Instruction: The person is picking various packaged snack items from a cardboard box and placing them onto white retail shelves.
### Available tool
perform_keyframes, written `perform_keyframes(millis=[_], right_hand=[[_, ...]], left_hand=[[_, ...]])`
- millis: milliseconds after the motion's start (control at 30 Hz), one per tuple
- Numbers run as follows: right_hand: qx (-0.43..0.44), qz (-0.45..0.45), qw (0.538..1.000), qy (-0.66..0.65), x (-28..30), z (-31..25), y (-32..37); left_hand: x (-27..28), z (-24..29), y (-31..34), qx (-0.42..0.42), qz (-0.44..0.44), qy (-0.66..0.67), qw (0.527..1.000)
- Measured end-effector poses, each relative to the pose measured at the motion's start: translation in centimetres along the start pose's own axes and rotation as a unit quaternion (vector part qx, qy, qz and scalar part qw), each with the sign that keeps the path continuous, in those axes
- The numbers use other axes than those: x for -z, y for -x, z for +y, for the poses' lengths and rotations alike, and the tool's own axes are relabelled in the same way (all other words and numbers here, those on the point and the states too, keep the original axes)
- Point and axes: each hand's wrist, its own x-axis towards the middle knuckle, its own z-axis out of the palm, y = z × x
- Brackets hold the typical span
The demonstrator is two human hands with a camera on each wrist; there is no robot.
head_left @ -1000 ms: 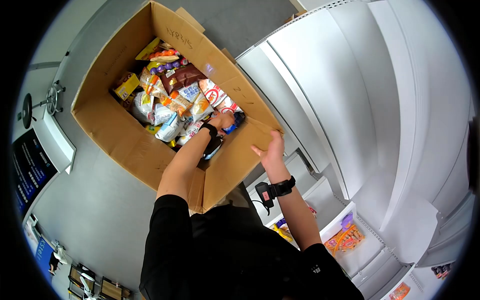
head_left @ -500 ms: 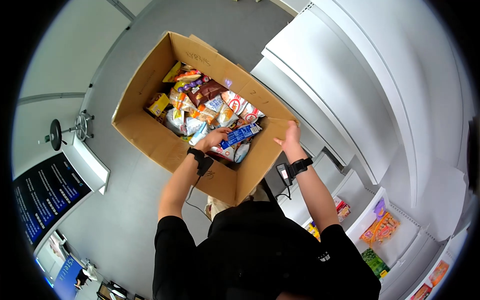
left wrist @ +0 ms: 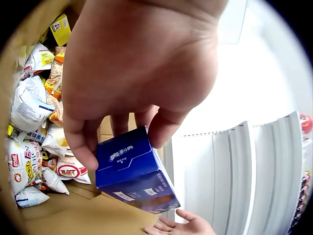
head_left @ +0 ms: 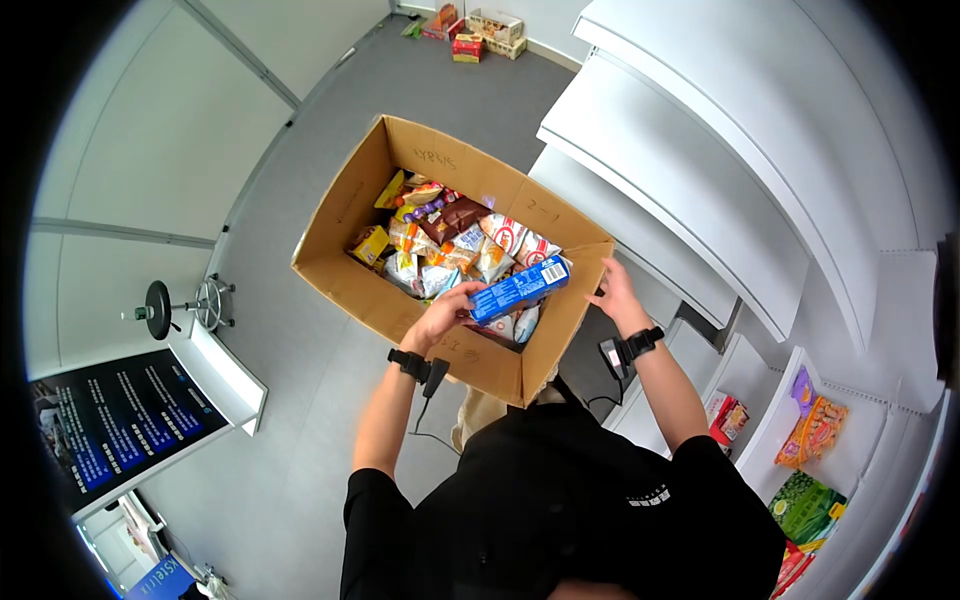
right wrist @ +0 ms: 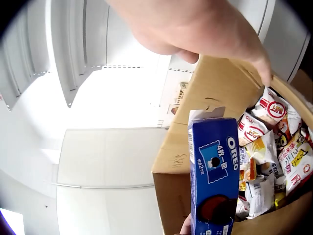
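My left hand (head_left: 445,312) grips one end of a blue Oreo cookie box (head_left: 520,290), with thumb and fingers on opposite sides of it in the left wrist view. The long box lies tilted over the front part of a large cardboard carton (head_left: 345,190). Its printed front faces the right wrist view. Beside the carton's right corner is my right hand (head_left: 622,298), fingers extended and fingertips right at the rim. Inside the carton lie many snack bags, among them white ones with red rings (right wrist: 271,108), a brown bag (head_left: 455,218) and a yellow box (head_left: 370,243).
White shelves (head_left: 670,130) rise along the right side. Lower shelves hold an orange snack bag (head_left: 812,430) and a green pack (head_left: 805,508). A round stool (head_left: 158,308) stands left, and several packages (head_left: 467,47) sit on the floor by the far wall.
My left hand has drawn the Oreo cookie box up from among the snacks in the carton. The right hand stays by the carton's corner, and the head view has shifted.
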Motion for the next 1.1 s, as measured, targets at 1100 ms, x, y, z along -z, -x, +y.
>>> perform_keyframes(millis=[1100], right_hand=[[0.399,0.037,0.902,-0.157,6.8,9.3,20.8]], left_hand=[[-12.6,-2.0,7.0,0.130,-0.247,0.012,0.960]])
